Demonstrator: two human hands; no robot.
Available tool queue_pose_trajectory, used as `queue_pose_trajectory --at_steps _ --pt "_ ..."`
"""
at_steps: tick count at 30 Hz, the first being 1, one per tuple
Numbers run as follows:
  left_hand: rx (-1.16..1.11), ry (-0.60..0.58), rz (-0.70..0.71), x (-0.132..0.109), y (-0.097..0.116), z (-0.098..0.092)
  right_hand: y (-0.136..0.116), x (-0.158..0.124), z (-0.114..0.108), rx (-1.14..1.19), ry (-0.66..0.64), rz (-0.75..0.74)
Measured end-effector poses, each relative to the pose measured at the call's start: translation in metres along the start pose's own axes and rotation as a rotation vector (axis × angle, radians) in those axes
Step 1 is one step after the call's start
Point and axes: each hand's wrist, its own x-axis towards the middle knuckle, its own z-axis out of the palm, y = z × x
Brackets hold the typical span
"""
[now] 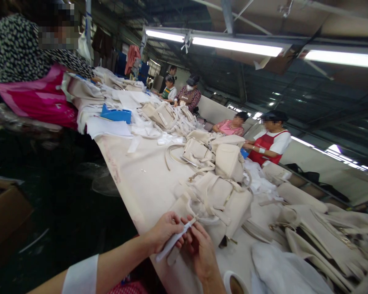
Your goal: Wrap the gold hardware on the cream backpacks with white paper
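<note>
My left hand (164, 230) and my right hand (200, 249) meet low in the view, at the near edge of the long work table (141, 179). Both pinch a narrow white strip (174, 241) that runs slantwise between them. The left fingers are wrapped round its lower part, and the right fingertips grip its upper end. Just beyond my hands lies a cream bag (221, 200) with straps and gold fittings. A white sleeve cuff sits on my left forearm.
Cream bags (202, 153) and loose pieces are piled along the table, with more at the right (319, 232). A blue tray (116, 114) and white sheets lie farther back. Several people work along both sides. A tape roll (234, 283) sits by my right wrist. A cardboard box (6, 212) stands at left.
</note>
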Motion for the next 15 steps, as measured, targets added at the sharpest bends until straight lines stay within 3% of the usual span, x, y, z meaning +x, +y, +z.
queue_pose_trajectory --at_steps 5,10,15 --pt "0.032 0.014 -0.019 0.001 -0.003 0.003 0.001 0.004 0.0 0.007 -0.003 -0.019" --pt "0.143 0.107 0.06 -0.005 -0.003 0.008 0.007 0.009 -0.001 -0.035 0.005 0.037" --pt "0.07 -0.035 -0.03 -0.006 0.007 0.003 0.008 0.003 -0.006 -0.064 -0.076 -0.015"
